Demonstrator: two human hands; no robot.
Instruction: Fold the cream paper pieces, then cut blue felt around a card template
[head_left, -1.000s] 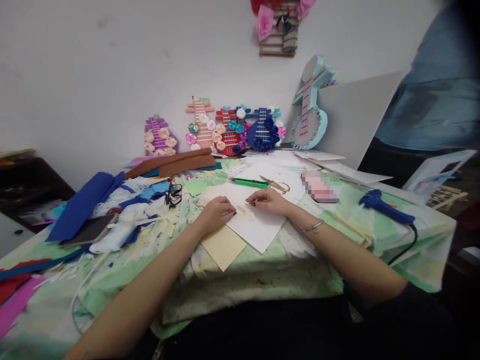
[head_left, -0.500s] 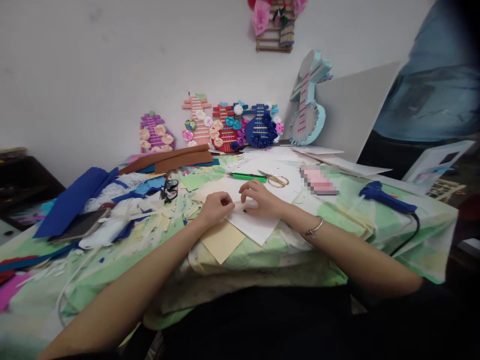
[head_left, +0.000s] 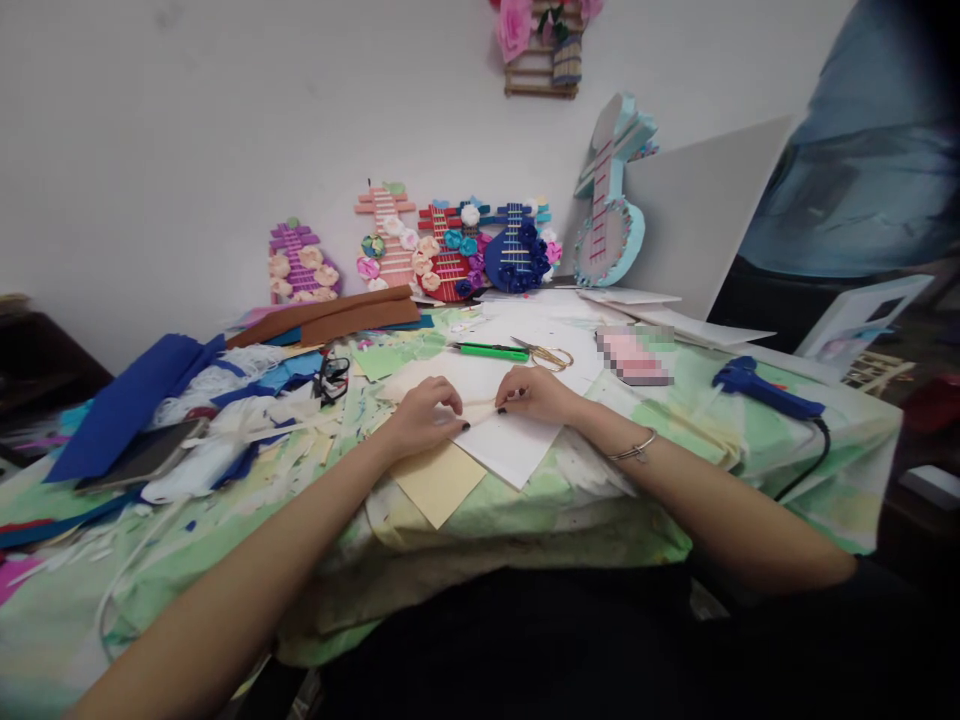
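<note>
My left hand [head_left: 424,415] and my right hand [head_left: 534,393] rest on a white sheet [head_left: 510,445] in the middle of the table. Between them they pinch a thin pale strip [head_left: 480,405], one end in each hand. Both hands have their fingers curled closed on it. A cream sheet [head_left: 439,482] lies under the left hand, its corner pointing toward me. A bracelet [head_left: 631,452] sits on my right wrist.
Beyond the hands lie a green craft knife [head_left: 491,351] and gold scissors [head_left: 547,354]. A blue glue gun [head_left: 761,390] is at the right. Blue felt [head_left: 127,400], glasses [head_left: 330,378] and scraps crowd the left. Decorated guitar crafts [head_left: 450,250] stand along the wall.
The right hand came over to the left hand, then drew back to the right, and a thin strip now stretches between the two hands. The view shifted slightly.
</note>
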